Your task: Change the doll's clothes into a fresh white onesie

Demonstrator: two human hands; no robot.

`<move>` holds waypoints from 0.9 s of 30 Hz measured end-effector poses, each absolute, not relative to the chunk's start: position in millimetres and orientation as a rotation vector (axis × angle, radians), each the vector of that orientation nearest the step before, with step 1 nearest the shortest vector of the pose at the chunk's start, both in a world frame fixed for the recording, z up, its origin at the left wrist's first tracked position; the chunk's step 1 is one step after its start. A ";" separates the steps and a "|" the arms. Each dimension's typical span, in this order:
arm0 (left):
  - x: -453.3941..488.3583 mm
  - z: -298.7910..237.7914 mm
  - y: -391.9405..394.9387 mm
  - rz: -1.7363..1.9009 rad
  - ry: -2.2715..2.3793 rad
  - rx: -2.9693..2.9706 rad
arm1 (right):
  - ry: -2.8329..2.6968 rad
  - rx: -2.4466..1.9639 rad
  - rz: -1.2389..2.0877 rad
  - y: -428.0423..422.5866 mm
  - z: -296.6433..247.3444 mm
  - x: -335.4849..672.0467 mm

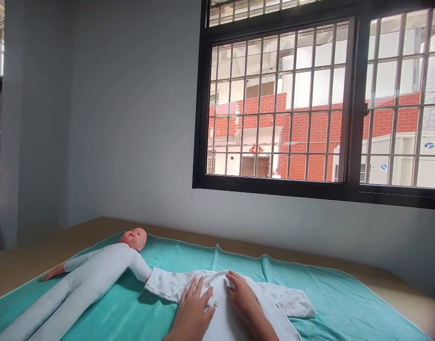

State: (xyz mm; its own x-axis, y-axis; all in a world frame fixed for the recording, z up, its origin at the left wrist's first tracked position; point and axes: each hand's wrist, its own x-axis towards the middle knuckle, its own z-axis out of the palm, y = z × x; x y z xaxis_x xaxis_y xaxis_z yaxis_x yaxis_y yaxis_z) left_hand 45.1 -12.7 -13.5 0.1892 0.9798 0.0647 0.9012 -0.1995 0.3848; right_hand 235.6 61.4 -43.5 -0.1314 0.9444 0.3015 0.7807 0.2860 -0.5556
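A white baby garment (274, 298) with a small print lies spread flat on a teal towel (345, 303). My left hand (193, 308) rests on its left part, fingers stretched out flat. My right hand (242, 296) lies flat on the cloth just to the right, fingers together and extended. Left of the garment lies a baby doll (93, 274) on its back in a pale bodysuit, arms out, its right sleeve end touching the garment's left sleeve.
The towel covers a tan table (398, 284) that stands against a grey wall (132, 118). A large black-framed barred window (320, 104) is above, with brick buildings outside. Bare table surface shows at the left and far right.
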 end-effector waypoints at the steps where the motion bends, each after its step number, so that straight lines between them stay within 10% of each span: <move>1: 45.0 -12.8 -13.0 0.429 1.813 2.200 | -1.971 -1.572 0.337 58.8 -43.5 234.8; 27: 48.2 -21.6 -15.8 0.579 1.710 2.498 | -2.198 -1.415 0.127 35.4 -36.6 222.4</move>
